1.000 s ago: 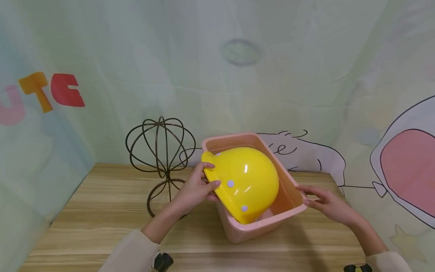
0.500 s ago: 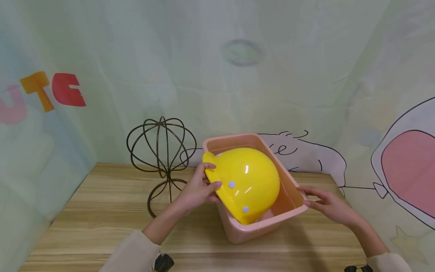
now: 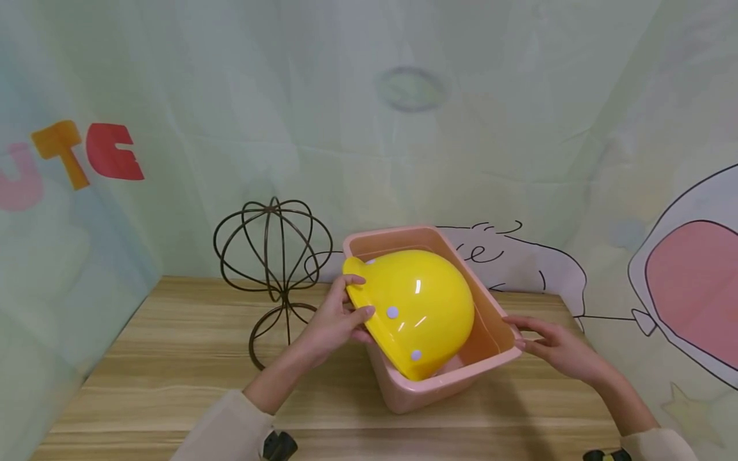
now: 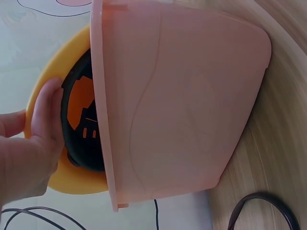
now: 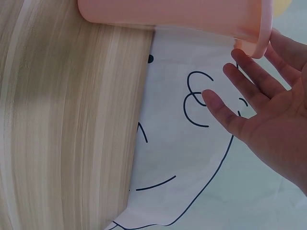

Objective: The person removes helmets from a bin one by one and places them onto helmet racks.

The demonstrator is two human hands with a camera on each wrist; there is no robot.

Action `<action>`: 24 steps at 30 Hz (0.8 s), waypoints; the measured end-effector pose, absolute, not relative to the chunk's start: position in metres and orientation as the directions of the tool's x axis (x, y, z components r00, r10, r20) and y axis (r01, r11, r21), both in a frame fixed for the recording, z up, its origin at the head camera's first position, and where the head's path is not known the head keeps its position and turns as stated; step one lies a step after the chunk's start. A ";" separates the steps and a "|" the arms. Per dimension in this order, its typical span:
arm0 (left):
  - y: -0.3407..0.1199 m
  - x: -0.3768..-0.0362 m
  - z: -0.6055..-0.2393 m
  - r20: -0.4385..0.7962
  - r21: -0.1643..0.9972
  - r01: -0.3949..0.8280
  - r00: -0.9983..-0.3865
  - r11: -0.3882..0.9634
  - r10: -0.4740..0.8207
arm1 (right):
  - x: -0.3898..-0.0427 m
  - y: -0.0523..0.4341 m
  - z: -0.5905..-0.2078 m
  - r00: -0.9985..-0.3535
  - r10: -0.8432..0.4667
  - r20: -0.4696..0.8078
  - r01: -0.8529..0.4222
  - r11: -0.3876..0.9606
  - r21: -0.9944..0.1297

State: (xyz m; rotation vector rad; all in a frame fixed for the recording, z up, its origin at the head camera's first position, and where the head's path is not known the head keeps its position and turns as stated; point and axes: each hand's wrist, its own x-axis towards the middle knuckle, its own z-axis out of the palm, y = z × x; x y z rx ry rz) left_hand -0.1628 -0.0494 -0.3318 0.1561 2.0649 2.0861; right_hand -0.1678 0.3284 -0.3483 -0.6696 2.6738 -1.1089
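A shiny yellow hard hat (image 3: 426, 294) with pale dots sits tilted in the pink plastic bin (image 3: 438, 378), its brim over the left rim. My left hand (image 3: 334, 320) pinches that brim, thumb on the outer face and fingers beneath it. The left wrist view shows the black inner liner (image 4: 79, 115) of the hat beside those fingers. At the bin's near right corner, my right hand (image 3: 556, 346) pinches the rim between thumb and forefinger. The other fingers (image 5: 220, 110) spread loosely away from the bin in the right wrist view.
To the left of the bin stands a dark wire stand (image 3: 277, 256) with a globe-shaped top and a ring base. Everything rests on a wooden table (image 3: 173, 358). A printed cloth (image 3: 259, 115) hangs behind it and along both sides.
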 end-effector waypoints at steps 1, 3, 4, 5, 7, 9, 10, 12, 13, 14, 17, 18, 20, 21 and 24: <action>-0.049 -0.163 -0.332 -0.064 0.998 -0.067 -0.974 -0.007 0.215 | -0.168 0.328 -0.348 -0.883 -0.468 0.011 -0.338 0.620 -0.708; -0.049 -0.164 -0.331 -0.063 0.998 -0.068 -0.976 -0.016 0.211 | -0.168 0.328 -0.348 -0.882 -0.472 0.004 -0.333 0.617 -0.713; -0.048 -0.164 -0.331 -0.061 0.998 -0.067 -0.977 -0.022 0.206 | -0.168 0.329 -0.348 -0.881 -0.473 0.004 -0.334 0.616 -0.713; -0.048 -0.164 -0.331 -0.058 0.997 -0.065 -0.978 -0.030 0.201 | -0.168 0.329 -0.348 -0.881 -0.473 0.004 -0.334 0.616 -0.714; -0.047 -0.165 -0.330 -0.040 0.997 -0.051 -0.981 -0.052 0.192 | -0.168 0.329 -0.348 -0.881 -0.472 0.006 -0.336 0.619 -0.710; -0.046 -0.164 -0.329 -0.020 0.997 -0.033 -0.984 -0.072 0.179 | -0.168 0.329 -0.348 -0.882 -0.470 0.004 -0.334 0.621 -0.709; -0.046 -0.164 -0.329 -0.008 0.996 -0.023 -0.985 -0.082 0.173 | -0.168 0.329 -0.348 -0.883 -0.470 0.003 -0.334 0.622 -0.708; -0.046 -0.163 -0.329 0.006 0.995 -0.011 -0.987 -0.101 0.162 | -0.169 0.328 -0.348 -0.884 -0.467 0.001 -0.330 0.624 -0.708; -0.045 -0.163 -0.329 0.008 0.994 -0.009 -0.988 -0.105 0.156 | -0.169 0.328 -0.348 -0.885 -0.466 0.001 -0.329 0.623 -0.709; -0.045 -0.163 -0.329 0.007 0.994 -0.010 -0.988 -0.110 0.151 | -0.169 0.328 -0.348 -0.885 -0.466 0.002 -0.330 0.624 -0.709; -0.045 -0.163 -0.328 -0.014 0.993 -0.030 -0.990 -0.111 0.141 | -0.169 0.329 -0.349 -0.885 -0.466 0.008 -0.335 0.625 -0.705; -0.046 -0.163 -0.328 -0.024 0.993 -0.039 -0.990 -0.109 0.139 | -0.169 0.329 -0.350 -0.885 -0.465 0.007 -0.335 0.628 -0.703; -0.046 -0.163 -0.328 -0.044 0.993 -0.059 -0.989 -0.107 0.139 | -0.170 0.329 -0.350 -0.886 -0.464 0.005 -0.333 0.628 -0.703; -0.046 -0.163 -0.327 -0.052 0.992 -0.067 -0.989 -0.105 0.140 | -0.170 0.329 -0.350 -0.886 -0.463 0.003 -0.331 0.628 -0.704; -0.047 -0.164 -0.327 -0.067 0.990 -0.084 -0.987 -0.110 0.147 | -0.169 0.329 -0.349 -0.888 -0.459 -0.002 -0.324 0.630 -0.706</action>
